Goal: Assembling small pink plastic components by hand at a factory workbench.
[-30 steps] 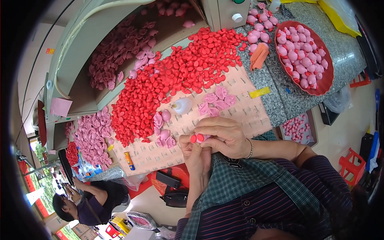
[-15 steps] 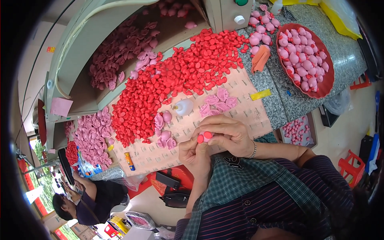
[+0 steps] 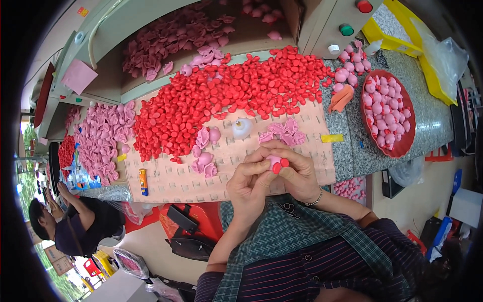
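Observation:
Between the fingertips of my left hand (image 3: 247,187) and my right hand (image 3: 301,176) is a small pink figure piece (image 3: 273,159) with red knobs on it. Both hands are closed around it, just above the table's near edge, and the fingers cover part of it. Beyond my fingers lie several pink petal-like shells (image 3: 286,132). A small white squeeze bottle (image 3: 242,129) with a narrow tip stands past them. To the left are loose pink balls (image 3: 205,158) with shells beside them. A wide heap of small red parts (image 3: 226,88) spreads behind all this.
A red scalloped bowl (image 3: 366,108) of pink-and-red pieces sits at the right on the granite top. Another heap of pink shells (image 3: 102,136) lies left, near an orange-and-blue tube (image 3: 144,181). A grey machine housing (image 3: 322,27) borders the back. Another person (image 3: 83,221) works at far left.
My view has tilted, so the table sits more level. Both hands still grip the pink piece; its red knobs have turned toward the right and downward.

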### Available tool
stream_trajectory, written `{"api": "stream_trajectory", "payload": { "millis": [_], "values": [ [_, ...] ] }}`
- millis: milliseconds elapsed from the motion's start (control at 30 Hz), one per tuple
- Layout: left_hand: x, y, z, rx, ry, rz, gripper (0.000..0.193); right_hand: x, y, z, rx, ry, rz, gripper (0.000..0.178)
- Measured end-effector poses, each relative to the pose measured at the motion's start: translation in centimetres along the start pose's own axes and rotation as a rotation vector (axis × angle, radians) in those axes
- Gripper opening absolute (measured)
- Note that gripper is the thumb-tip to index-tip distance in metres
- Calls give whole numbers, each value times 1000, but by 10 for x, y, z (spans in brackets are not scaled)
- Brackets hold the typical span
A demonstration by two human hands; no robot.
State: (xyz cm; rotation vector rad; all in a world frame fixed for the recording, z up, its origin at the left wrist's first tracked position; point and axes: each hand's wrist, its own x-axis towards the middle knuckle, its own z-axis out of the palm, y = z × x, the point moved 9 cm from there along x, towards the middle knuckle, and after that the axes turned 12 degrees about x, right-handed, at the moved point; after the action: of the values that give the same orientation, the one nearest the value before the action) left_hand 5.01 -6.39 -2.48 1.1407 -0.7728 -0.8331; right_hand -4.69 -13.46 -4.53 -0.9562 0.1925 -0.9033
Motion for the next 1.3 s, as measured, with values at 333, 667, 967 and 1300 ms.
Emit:
{"api": "stream_trajectory", "payload": {
  "millis": [333, 667, 967, 1300],
  "values": [
    [-2, -10, -11, 47, 8, 29, 19, 1, -2, 4, -107, 26, 43, 31],
    [-5, -43, -28, -300, 4, -69, 17, 6, -14, 25, -289, -43, 0, 34],
    [-2, -40, -23, -308, 58, -138, 16, 8, -12, 22, -294, -29, 37, 31],
    [-1, -38, -24, -260, 70, -82, 14, 5, 2, 15, -171, 37, 155, 31]
  ]
}}
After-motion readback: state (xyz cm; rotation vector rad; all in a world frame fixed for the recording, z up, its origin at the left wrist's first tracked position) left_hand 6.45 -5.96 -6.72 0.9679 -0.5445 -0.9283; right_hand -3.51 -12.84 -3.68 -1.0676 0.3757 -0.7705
